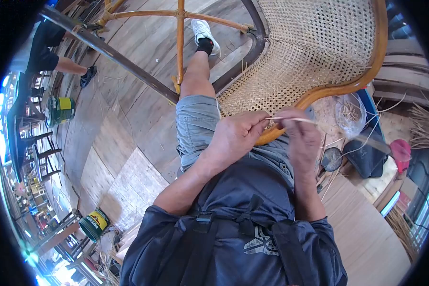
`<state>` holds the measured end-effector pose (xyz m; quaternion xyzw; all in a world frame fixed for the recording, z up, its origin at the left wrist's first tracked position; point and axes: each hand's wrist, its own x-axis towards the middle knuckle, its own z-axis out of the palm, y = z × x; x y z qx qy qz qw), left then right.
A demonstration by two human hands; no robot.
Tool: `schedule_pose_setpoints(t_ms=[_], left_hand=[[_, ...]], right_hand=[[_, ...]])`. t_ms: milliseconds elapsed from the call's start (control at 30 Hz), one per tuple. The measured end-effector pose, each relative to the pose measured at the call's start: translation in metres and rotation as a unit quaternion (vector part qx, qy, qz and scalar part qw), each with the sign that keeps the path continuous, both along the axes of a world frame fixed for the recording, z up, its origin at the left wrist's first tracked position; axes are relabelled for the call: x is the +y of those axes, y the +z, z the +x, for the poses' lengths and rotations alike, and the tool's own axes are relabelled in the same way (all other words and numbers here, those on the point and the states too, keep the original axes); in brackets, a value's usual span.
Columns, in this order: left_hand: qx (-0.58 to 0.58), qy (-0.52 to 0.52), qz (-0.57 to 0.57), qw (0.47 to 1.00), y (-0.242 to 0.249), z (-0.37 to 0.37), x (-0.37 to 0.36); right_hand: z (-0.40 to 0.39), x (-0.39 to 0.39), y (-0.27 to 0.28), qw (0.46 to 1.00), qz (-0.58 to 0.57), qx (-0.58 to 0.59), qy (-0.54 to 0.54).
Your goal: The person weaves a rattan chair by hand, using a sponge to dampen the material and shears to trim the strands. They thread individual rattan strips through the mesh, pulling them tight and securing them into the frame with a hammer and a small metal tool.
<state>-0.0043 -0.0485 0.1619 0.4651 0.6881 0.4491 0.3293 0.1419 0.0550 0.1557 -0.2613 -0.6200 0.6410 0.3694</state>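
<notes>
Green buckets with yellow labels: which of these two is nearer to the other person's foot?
The upper bucket in the picture; it is just below the other person's foot. The lower bucket is much farther from that foot.

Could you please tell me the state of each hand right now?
Left hand: closed, pinching a thin, pale cane strip between thumb and fingers.
Right hand: at the same strip, motion-blurred; whether it is gripping cannot be told.
</notes>
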Motion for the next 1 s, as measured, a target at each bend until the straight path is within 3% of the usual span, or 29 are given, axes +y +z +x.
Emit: schedule_pose_setpoints(t_ms=[33, 67, 167, 200, 300, 333, 433, 467, 567, 633, 733, 833, 933, 1000], left_hand=[[0.007, 0.016, 0.012, 1.000, 0.000, -0.001, -0.001], [0.013, 0.021, 0.018, 1.000, -0.002, -0.004, -0.005], [0.013, 0.012, 0.028, 0.999, -0.007, -0.009, -0.011], [0.001, 0.000, 0.027, 1.000, -0.001, -0.005, -0.008], [-0.005, -0.002, 0.015, 1.000, 0.007, -0.001, -0.006], [0.001, 0.007, 0.010, 1.000, 0.007, -0.002, -0.005], [0.017, 0.063, -0.024, 0.998, 0.000, -0.007, -0.010], [0.023, 0.073, -0.007, 0.997, 0.000, -0.006, -0.009], [0.038, 0.111, 0.029, 0.993, -0.002, -0.004, -0.007], [0.054, 0.155, 0.031, 0.986, -0.007, -0.008, -0.009], [-0.083, 0.157, 0.028, 0.984, -0.012, -0.009, -0.011], [-0.411, 0.122, 0.076, 0.900, 0.001, -0.011, -0.017], [-0.387, 0.104, 0.184, 0.897, 0.000, -0.001, -0.015], [-0.403, 0.105, 0.177, 0.892, -0.002, 0.000, -0.016]], right_hand=[[-0.001, 0.001, 0.002, 0.998, -0.043, 0.031, -0.024], [0.000, 0.010, 0.008, 0.986, -0.069, 0.141, -0.061], [-0.006, 0.018, 0.025, 0.974, -0.112, 0.153, -0.124], [-0.014, 0.008, 0.029, 0.995, -0.053, 0.023, -0.080], [-0.017, -0.003, 0.002, 0.991, 0.089, -0.091, 0.042], [-0.016, -0.002, 0.010, 0.996, 0.017, -0.088, -0.003], [-0.021, 0.005, 0.016, 0.999, -0.030, 0.028, -0.033], [-0.022, 0.003, 0.018, 0.991, 0.104, -0.088, 0.015], [-0.026, -0.010, 0.013, 0.996, 0.089, -0.007, 0.031], [-0.029, -0.008, 0.015, 0.987, 0.162, 0.018, 0.013], [-0.023, -0.017, 0.012, 0.969, 0.236, -0.015, 0.077], [-0.022, -0.031, 0.009, 0.964, 0.240, -0.011, 0.118], [-0.020, -0.034, 0.012, 0.958, 0.242, -0.026, 0.151], [-0.020, -0.035, 0.013, 0.956, 0.244, -0.028, 0.159]])
